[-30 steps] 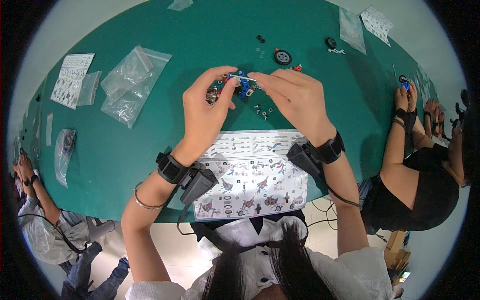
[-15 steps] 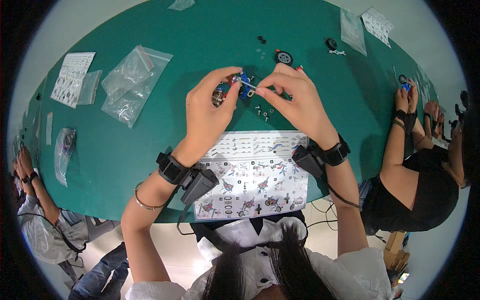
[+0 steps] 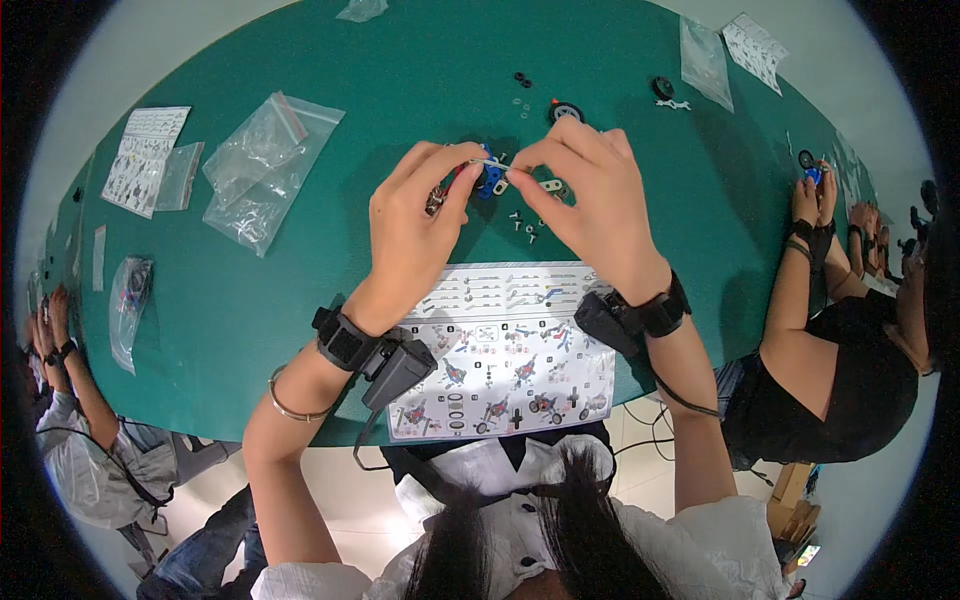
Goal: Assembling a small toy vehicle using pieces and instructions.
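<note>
A thin metal rod [image 3: 492,164] spans the gap between my two hands over the green table. My left hand [image 3: 415,210] pinches its left end between thumb and fingers. At the other end my right hand [image 3: 595,195] closes thumb and forefinger on it. Just below the rod lie blue plastic parts [image 3: 490,185], partly covered by my fingers. Small metal pieces [image 3: 435,200] show beside my left thumb, mostly hidden. A pale slotted link [image 3: 551,186] lies under my right hand, and several screws [image 3: 530,228] are scattered nearer me. Behind my right hand stands a black wheel [image 3: 566,110].
A printed instruction sheet [image 3: 480,400] lies before me. Clear plastic bags [image 3: 265,175] and another sheet [image 3: 145,150] are on the left. Black rings [image 3: 522,79] and a second wheel [image 3: 661,88] lie farther back. A co-worker's hands [image 3: 812,200] work at the right.
My right hand has shifted slightly left, its fingers closer to my left fingertips. The rod lies flatter between them. My right hand now covers more of the wheel.
</note>
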The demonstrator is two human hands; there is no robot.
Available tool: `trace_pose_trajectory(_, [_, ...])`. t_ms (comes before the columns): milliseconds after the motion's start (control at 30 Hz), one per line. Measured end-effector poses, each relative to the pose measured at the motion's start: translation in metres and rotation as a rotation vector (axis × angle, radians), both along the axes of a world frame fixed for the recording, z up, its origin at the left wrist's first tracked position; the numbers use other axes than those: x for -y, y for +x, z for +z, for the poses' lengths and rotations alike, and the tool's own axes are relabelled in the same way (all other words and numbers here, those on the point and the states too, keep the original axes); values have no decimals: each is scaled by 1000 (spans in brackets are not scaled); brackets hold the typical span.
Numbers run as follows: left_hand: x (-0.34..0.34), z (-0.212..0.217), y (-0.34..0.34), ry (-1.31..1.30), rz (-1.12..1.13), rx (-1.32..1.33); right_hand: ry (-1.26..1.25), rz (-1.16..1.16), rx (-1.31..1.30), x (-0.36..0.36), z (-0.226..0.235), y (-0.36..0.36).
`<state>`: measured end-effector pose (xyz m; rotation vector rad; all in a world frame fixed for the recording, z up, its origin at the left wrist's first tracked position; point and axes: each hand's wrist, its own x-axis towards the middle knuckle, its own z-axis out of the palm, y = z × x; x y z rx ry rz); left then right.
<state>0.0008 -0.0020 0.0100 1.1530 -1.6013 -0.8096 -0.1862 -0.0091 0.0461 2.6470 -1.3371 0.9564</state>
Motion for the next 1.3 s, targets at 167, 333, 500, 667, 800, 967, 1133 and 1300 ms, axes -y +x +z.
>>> trace_pose_trajectory(167, [2, -2, 0, -10, -1, -106, 510, -94, 320, 0, -2, -2])
trace_pose_trajectory(333, [0, 3, -1, 18, 16, -92, 807, 78, 620, -5, -4, 3])
trace_pose_trajectory(500, [1, -2, -1, 41, 15, -106, 538, 233, 511, -3, -10, 3])
trace_pose_trajectory(667, [1, -1, 0, 53, 22, -73, 465, 308, 454, 1, -10, -1])
trace_pose_trajectory(800, [1, -4, 1, 75, 21, -100, 583, 238, 509, 1, -5, 1])
trace_pose_trajectory(967, [1, -3, 1, 91, 11, -119, 598, 130, 505, 0, -5, -2])
trace_pose_trajectory(1133, [0, -1, 0, 43, -12, -74, 122, 170, 279, 8, -10, -9])
trace_pose_trajectory(1300, [3, -9, 1, -76, -63, 15, 88, 163, 211, 9, -9, -5])
